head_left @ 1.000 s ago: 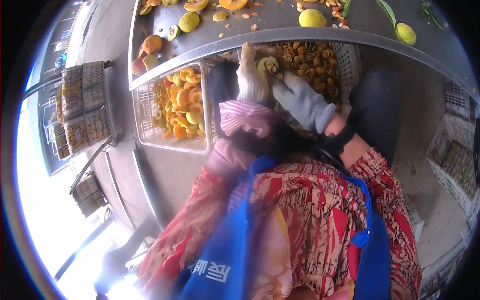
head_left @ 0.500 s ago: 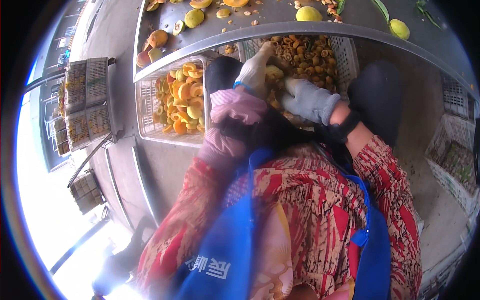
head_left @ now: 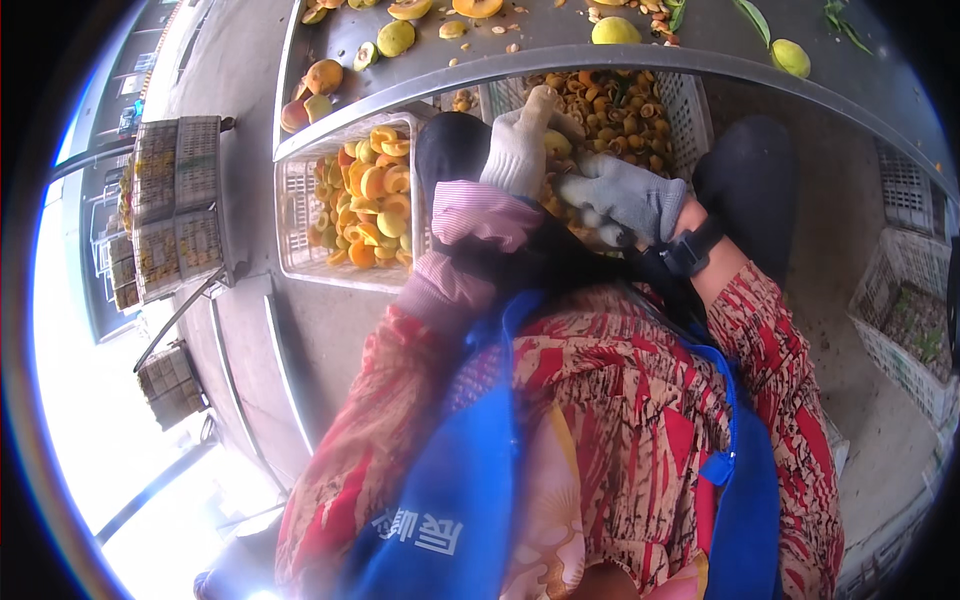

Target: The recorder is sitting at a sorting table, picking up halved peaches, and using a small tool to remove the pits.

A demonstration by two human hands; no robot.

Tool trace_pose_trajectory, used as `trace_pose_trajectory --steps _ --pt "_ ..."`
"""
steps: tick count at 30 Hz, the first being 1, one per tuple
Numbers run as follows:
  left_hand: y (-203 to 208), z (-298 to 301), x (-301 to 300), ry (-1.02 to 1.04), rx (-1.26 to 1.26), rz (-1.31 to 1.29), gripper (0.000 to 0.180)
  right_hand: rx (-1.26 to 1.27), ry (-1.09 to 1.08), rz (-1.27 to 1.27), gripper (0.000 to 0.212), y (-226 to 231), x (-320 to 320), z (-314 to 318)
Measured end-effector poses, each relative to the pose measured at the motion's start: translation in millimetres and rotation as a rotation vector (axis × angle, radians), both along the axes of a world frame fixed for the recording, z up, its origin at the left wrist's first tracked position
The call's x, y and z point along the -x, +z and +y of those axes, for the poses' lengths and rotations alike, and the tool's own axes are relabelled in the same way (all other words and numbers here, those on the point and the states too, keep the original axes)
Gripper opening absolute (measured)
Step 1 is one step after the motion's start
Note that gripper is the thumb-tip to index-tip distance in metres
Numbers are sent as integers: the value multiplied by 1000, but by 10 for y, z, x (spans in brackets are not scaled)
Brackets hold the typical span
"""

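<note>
My left hand (head_left: pixel 517 150), in a white knit glove under a pink striped cuff, is closed around a yellow-green peach (head_left: pixel 558 146), which shows only in part beside its fingers. The left thumb points up toward the table edge. Close by on the right, my right hand (head_left: pixel 628 197) wears a grey glove, its fingers curled inward near the peach. Whatever the right hand grips is hidden. Both hands are over a white crate (head_left: pixel 690 115) between my knees, filled with small orange-brown fruit pieces (head_left: pixel 615 125).
Left of my knee stands a white crate (head_left: pixel 293 200) of peach halves (head_left: pixel 368 195). A metal table (head_left: pixel 560 58) ahead carries whole peaches (head_left: pixel 615 31), cut halves, pits and leaves. More crates (head_left: pixel 905 325) sit at right, and stacked crates (head_left: pixel 178 205) at far left.
My left hand has turned at the wrist, its thumb now upright. The right hand has shifted slightly and its fingers are more curled. The view has moved a little.
</note>
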State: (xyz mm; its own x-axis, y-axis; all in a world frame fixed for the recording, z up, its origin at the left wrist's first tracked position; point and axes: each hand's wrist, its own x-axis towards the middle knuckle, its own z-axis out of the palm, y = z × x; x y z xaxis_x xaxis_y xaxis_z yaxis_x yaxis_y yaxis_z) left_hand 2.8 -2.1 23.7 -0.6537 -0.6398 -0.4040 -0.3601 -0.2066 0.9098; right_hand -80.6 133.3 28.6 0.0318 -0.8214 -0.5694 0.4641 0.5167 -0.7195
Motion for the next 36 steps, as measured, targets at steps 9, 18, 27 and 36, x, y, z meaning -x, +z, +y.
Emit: trace_pose_trajectory --steps 9,18,27,36 --pt "48 43 -54 7 -30 -17 54 17 -9 -199 16 47 23 45" --pt "69 -8 -70 -239 -57 -50 45 76 9 -604 21 -254 1 153" --pt "-14 176 214 28 -727 461 48 374 -22 -875 34 -334 22 215" --pt "521 -893 -477 285 590 -241 37 -120 -69 281 37 -301 -83 165"
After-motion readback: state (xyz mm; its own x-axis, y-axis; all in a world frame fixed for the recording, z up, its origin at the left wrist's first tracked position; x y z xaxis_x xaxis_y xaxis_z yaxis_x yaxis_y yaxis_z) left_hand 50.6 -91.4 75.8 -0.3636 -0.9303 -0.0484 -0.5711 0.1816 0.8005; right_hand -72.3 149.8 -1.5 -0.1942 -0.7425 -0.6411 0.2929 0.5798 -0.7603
